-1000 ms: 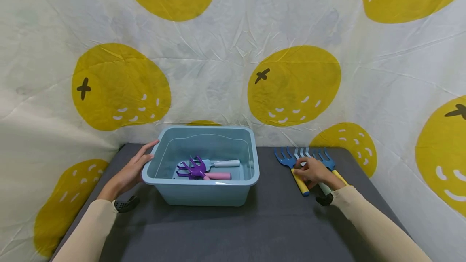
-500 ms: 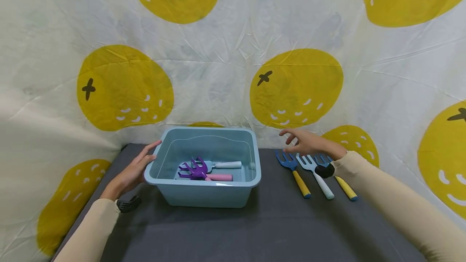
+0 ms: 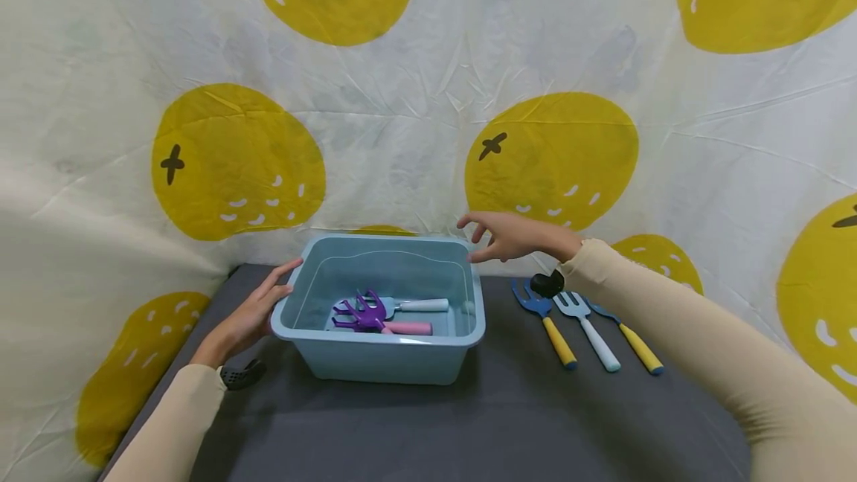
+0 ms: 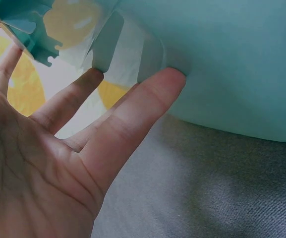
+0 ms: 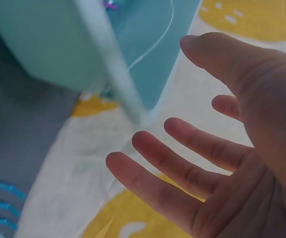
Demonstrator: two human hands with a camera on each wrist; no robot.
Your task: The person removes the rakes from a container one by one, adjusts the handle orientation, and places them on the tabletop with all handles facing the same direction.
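Observation:
A light blue plastic tub [image 3: 383, 361] stands on the dark table. My left hand [image 3: 246, 322] rests against its left end, fingers nearly straight, thumb on the outer wall in the left wrist view. My right hand [image 3: 512, 235] hovers by the back right corner of the rim, fingers spread and holding nothing. Inside the tub lie a purple hand rake [image 3: 365, 314] with a pink handle and a light blue tool [image 3: 422, 305] with a white handle. The rake partly covers the other tool's head.
Right of the tub lie a blue garden fork [image 3: 559, 344] with a yellow handle, a light blue fork [image 3: 600, 345] with a white handle, and another blue-and-yellow fork [image 3: 640, 349]. A fruit-print cloth [image 3: 395, 162] hangs behind the table [image 3: 428, 430].
My right hand has left the forks, rising and moving left to the tub's back right corner with nothing in it. The forks stay on the table; my left hand stays at the tub.

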